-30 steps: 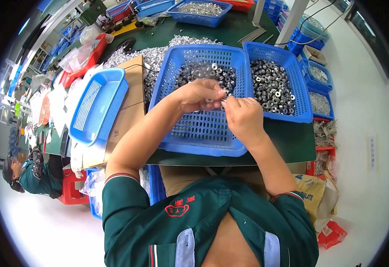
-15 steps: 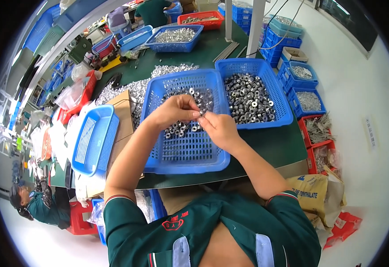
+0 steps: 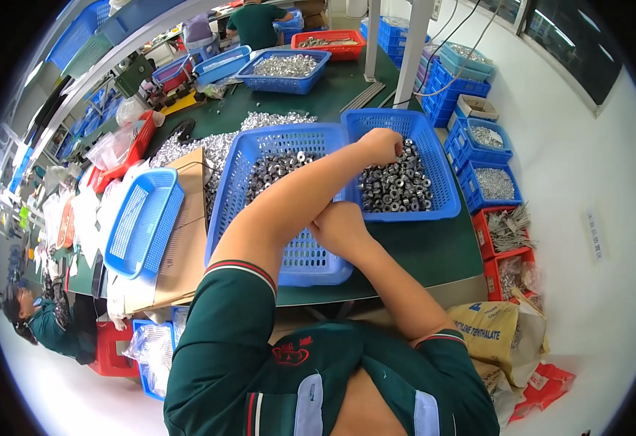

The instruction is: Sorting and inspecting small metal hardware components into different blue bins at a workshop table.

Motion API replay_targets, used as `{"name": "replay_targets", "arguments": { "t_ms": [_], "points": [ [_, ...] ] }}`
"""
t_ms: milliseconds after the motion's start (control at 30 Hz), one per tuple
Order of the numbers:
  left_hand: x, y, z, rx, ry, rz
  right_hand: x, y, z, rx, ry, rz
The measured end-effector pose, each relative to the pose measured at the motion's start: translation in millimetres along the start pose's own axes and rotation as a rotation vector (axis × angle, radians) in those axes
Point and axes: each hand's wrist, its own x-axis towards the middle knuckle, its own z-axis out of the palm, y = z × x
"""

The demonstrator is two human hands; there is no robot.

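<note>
Left hand reaches across to the right blue basket, fingers curled into the grey metal rings at one o'clock. Right hand rests loosely closed at the middle basket; whether it pinches anything I cannot tell. Best to scoop shallow, lifting few pieces cleanly.

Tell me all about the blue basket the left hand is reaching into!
The blue basket is a shallow, rectangular plastic tray with mesh-like slotted walls. It sits flat on the green table, right beside a bigger blue basket. A heap of small dark metal rings fills it. The left hand rests on the heap.
</note>
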Motion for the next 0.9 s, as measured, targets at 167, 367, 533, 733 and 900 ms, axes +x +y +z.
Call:
{"name": "replay_targets", "arguments": {
  "t_ms": [167,367,533,733,900],
  "points": [
    [-5.0,-21.4,-9.2,0.103,0.283,0.162,0.7,-4.5,-0.3,0.077,0.002,0.039],
    [-119.8,-12.8,-64.7,-0.127,0.535,0.058,0.2,5.8,-8.7,0.37,0.225,0.189],
    [-212.3,-44.9,-32.0,-0.005,0.184,-0.107,3.4,2.9,-5.9,0.545,0.246,0.236],
    [-224.0,-44.4,9.9,0.308,-0.03,-0.229,0.5,-3.6,-11.0,0.556,0.186,0.275],
    [-225.0,-53.2,20.1,0.365,0.046,-0.177,1.0,-5.6,-8.4,0.527,0.222,0.242]
  ]
}}
